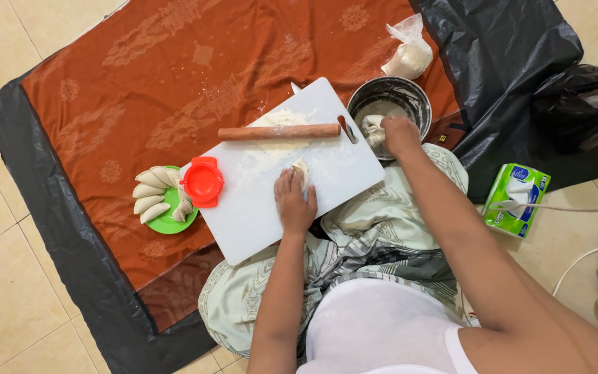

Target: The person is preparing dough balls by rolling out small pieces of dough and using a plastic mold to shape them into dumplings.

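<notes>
The person sits on the floor at the lower middle of the frame, with a white cutting board (257,208) resting partly on the lap and partly on an orange patterned cloth (140,76).

Left hand (294,201): lies flat at the centre of the board, palm down, fingers together. It presses on a small piece of dough (302,170), which shows just past the fingertips. The fingers are not curled around it.

Right hand (399,135): reaches into a metal bowl (410,93) just beyond the right edge of the board, right of centre in the upper half. The fingers are bent downward onto a lump of dough (372,129) inside the bowl; whether they have closed around it cannot be told.

A wooden rolling pin (278,131) lies across the top of the board, on a floured patch. A red dumpling press (203,181) sits shut on the left corner of the board. Just left of it, a green plate (167,221) holds several folded dumplings (148,191).

A plastic bag of flour (408,52) stands near the top of the frame above the bowl. A black plastic sheet (500,48) lies under the cloth. A green tissue pack (518,199) sits on the tiled floor at the right.
</notes>
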